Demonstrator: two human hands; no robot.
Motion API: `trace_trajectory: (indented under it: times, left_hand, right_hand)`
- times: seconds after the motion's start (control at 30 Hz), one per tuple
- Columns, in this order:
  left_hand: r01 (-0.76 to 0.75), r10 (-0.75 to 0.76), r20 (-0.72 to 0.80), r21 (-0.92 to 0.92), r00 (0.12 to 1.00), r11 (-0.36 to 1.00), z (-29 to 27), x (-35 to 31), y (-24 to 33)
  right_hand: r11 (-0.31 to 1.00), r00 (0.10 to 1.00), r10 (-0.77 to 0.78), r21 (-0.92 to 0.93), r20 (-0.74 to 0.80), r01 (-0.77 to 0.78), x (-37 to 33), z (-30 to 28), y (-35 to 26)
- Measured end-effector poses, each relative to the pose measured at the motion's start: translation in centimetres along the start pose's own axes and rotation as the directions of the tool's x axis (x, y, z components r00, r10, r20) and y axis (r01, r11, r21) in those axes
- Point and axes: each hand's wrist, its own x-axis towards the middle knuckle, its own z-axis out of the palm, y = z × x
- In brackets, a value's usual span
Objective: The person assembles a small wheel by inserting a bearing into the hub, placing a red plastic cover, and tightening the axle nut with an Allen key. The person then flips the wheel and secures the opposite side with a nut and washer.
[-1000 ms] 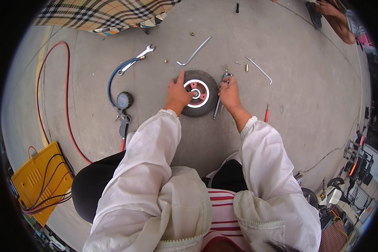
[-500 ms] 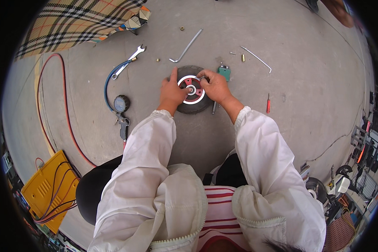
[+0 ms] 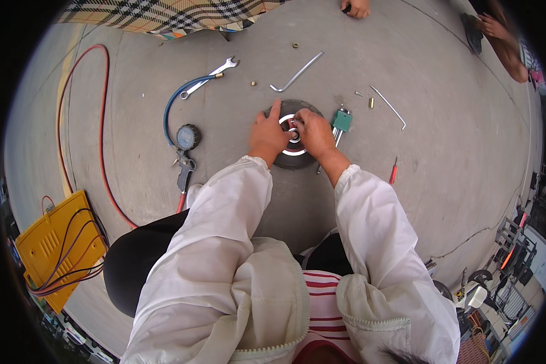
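Observation:
A small wheel with a black tyre [image 3: 292, 162] and a red-and-silver rim lies flat on the concrete. My left hand [image 3: 268, 138] grips its left side, index finger along the tyre and thumb by the hub. Over the upper part of the rim, my right hand [image 3: 314, 134] has thumb and fingertips pinched together near the hub; what they hold is too small to make out. Close to the wheel's right side lies a hex key set in a green holder [image 3: 342, 120]. Beyond the tyre rests an L-shaped bar wrench [image 3: 298, 73].
Left of the wheel are a combination wrench [image 3: 194, 88] and a tyre inflator gauge [image 3: 188, 137] on a red hose [image 3: 105, 91]. Rightward lie a red-handled screwdriver [image 3: 394, 175], a thin hex key [image 3: 389, 108] and a brass sleeve [image 3: 371, 103]. Another person's hand [image 3: 358, 7] is at the top.
My right fingers have moved from the rim's upper right edge inward, closer to the hub. The view has shifted, so the floor items sit farther right. Another person's hand now shows at the top.

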Motion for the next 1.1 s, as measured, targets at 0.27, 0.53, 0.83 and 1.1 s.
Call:
trace_trajectory:
  times: [0.27, 0.53, 0.83, 1.1]
  left_hand:
    - [0.031, -0.031, 0.018, 0.002, 0.999, 1.000, -0.4, -0.2, 0.2]
    - [0.018, -0.018, -0.001, -0.002, 1.000, 1.000, 0.1, 0.2, 0.0]
    - [0.020, -0.020, -0.006, -0.017, 1.000, 1.000, 0.2, 0.0, -0.3]
    - [0.071, -0.069, 0.042, -0.036, 0.997, 0.997, -0.1, 0.0, 0.3]
  right_hand:
    - [0.973, 0.997, -0.071, -0.220, 0.025, 0.075, 0.3, 0.6, -0.3]
    - [0.927, 0.996, -0.070, -0.366, 0.050, 0.083, 1.0, 1.1, -1.2]
    - [0.956, 0.995, -0.045, -0.283, 0.093, 0.070, 1.0, 0.7, -0.8]
    - [0.883, 0.995, -0.036, -0.464, 0.096, 0.077, 0.9, 0.9, -1.0]
